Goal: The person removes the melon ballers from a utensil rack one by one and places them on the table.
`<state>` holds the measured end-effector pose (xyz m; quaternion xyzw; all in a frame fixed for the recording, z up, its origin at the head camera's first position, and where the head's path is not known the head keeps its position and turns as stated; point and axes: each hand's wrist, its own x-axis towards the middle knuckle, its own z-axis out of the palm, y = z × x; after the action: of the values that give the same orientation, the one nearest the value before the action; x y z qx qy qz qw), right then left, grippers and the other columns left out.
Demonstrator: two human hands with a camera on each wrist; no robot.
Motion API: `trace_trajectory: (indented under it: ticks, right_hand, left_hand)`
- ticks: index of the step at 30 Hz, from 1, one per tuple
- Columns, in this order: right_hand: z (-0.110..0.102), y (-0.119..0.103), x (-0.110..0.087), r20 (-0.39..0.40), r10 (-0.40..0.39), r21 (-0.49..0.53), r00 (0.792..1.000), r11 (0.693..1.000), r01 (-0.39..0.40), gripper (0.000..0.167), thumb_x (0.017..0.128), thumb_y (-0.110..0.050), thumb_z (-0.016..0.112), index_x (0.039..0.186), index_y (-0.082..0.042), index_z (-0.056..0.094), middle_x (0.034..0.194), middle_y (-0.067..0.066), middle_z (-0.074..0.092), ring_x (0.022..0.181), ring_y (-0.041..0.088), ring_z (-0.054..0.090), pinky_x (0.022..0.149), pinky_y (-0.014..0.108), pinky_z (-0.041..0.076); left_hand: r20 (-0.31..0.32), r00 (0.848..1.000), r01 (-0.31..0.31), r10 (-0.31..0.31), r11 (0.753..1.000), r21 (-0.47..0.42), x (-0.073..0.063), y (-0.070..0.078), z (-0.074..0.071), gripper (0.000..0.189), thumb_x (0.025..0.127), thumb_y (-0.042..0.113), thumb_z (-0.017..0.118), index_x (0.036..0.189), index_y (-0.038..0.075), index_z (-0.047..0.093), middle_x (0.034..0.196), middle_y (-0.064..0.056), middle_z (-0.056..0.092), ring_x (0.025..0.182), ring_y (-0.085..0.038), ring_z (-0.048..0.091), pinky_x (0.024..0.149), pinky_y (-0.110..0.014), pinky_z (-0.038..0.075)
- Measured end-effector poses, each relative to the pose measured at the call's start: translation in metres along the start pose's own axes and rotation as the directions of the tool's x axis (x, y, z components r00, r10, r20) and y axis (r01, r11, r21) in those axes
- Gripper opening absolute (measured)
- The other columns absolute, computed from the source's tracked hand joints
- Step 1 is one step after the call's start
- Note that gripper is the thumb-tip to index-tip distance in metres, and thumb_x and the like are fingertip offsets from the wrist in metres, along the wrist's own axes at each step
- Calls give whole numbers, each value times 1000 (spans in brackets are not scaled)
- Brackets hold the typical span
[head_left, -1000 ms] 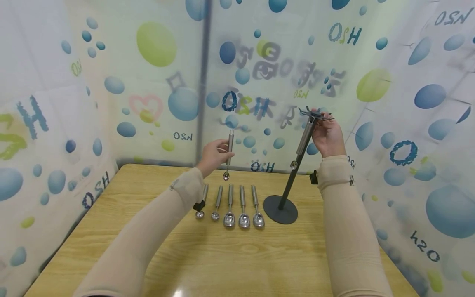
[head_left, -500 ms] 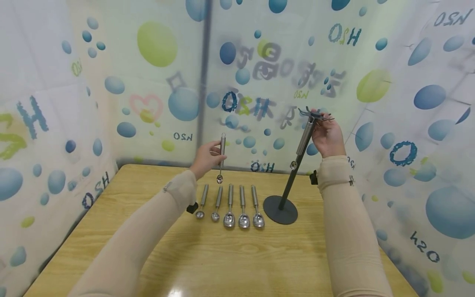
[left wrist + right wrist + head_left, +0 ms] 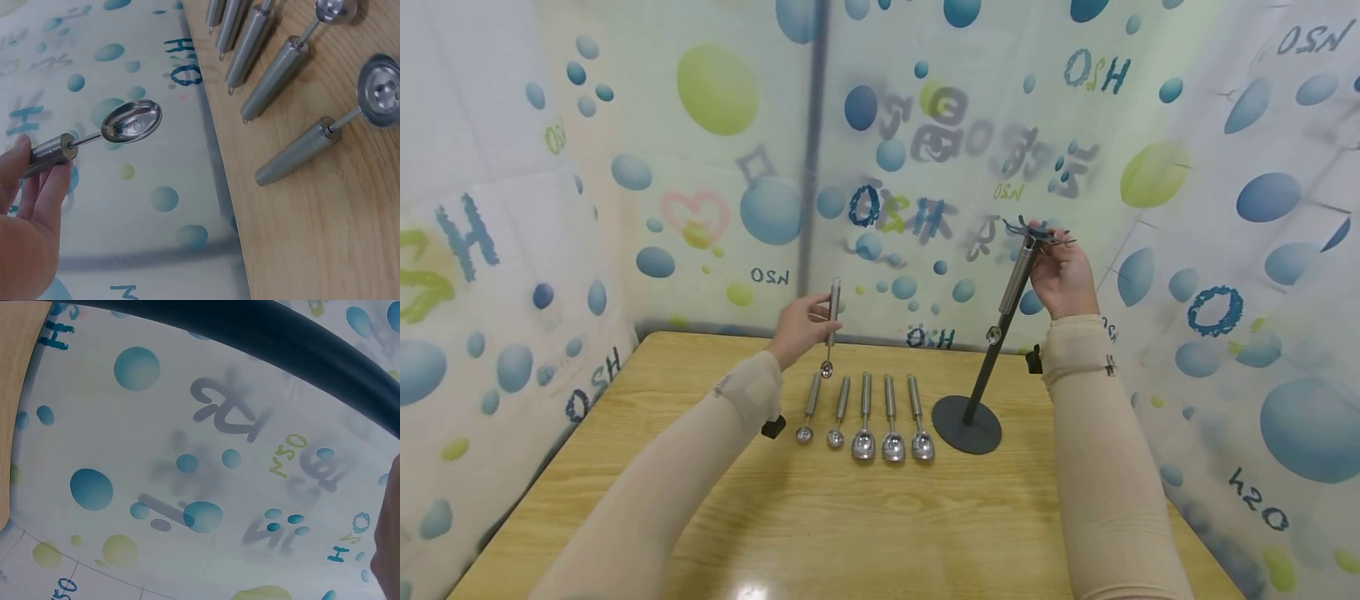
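Note:
My left hand (image 3: 801,329) pinches the handle of a small steel melon baller (image 3: 834,304), bowl down, above the back of the table. In the left wrist view its oval bowl (image 3: 132,120) shows a small hole. My right hand (image 3: 1063,271) grips the hooked top of a dark utensil stand (image 3: 988,367); some of its fingers are behind the hooks. From one hook hangs another melon baller (image 3: 1017,279), along the pole. In the right wrist view the dark pole (image 3: 250,331) crosses the top, and only a sliver of the hand shows at the right edge.
On the wooden table (image 3: 880,533), a row of steel scoops lies with handles pointing back: two small ones (image 3: 838,412) at left, three larger ice cream scoops (image 3: 892,417) to the right. The round stand base (image 3: 951,425) is beside them. Patterned curtains (image 3: 715,275) enclose the table.
My left hand has moved left and slightly down with the melon baller, now above the leftmost scoop. My right hand and the stand have stayed in place.

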<state>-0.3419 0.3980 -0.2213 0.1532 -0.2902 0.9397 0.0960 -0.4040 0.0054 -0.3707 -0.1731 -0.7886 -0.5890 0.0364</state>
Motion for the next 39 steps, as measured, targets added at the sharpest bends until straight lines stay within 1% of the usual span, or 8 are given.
trace_trajectory:
  ticks: [7,12,17,21,25,29,32,39]
  right_hand:
    - [0,0,-1,-4,-2,1,1000,1000,2,11,99,3,55,89,1,51,122,20,59,92,28,63,79,34,51]
    - [-1,1,0,-16,-1,10,1000,1000,1,10,99,3,56,90,2,52,121,20,60,89,28,63,79,35,52]
    - [-2,2,1,-12,16,39,1000,999,-15,12,98,6,56,88,2,53,118,20,62,88,29,63,82,36,54]
    - [-1,1,1,-16,2,26,1000,1000,-2,11,97,4,57,87,3,54,116,21,62,88,29,63,79,35,53]
    - [-1,0,2,-21,-6,11,1000,1000,6,10,96,4,60,88,2,54,114,20,63,89,29,64,78,35,53]
    - [-1,0,2,-25,-1,1,1000,1000,1,10,96,6,59,87,2,55,114,20,65,88,28,64,80,35,53]
    - [-1,0,2,-29,5,6,1000,1000,-5,12,97,7,57,87,2,54,115,20,64,89,29,64,81,35,54]
    - [-1,-1,3,-34,6,14,999,1000,-6,12,98,6,57,88,2,53,115,20,63,90,29,63,83,36,54]
  left_hand:
    - [1,1000,15,-15,1000,6,-5,-11,-7,63,93,5,74,150,10,49,118,-19,64,107,-33,67,82,-37,61]
    - [11,999,36,-36,999,17,-8,-22,-15,67,93,3,73,154,9,43,119,-20,62,109,-34,66,84,-36,61]
    - [-8,998,61,-61,998,19,-12,-34,-23,73,93,3,73,157,10,38,119,-22,60,111,-35,65,84,-34,60]
    - [-18,997,73,-73,997,10,-14,-41,-26,72,93,1,73,156,11,40,118,-23,62,108,-35,66,81,-34,61]
    - [-25,996,87,-86,996,29,-16,-47,-28,71,92,-1,73,155,10,42,118,-23,64,104,-34,67,79,-35,62]
    - [-16,995,98,-97,994,41,-18,-54,-30,70,91,-1,73,154,7,43,115,-24,65,100,-34,68,77,-37,62]
    - [5,994,113,-113,993,47,-21,-62,-32,69,92,0,73,154,5,42,115,-24,65,96,-32,69,76,-37,62]
    - [42,981,184,-188,979,82,-27,-77,-33,70,93,1,73,154,3,40,117,-25,63,94,-30,69,76,-37,62]
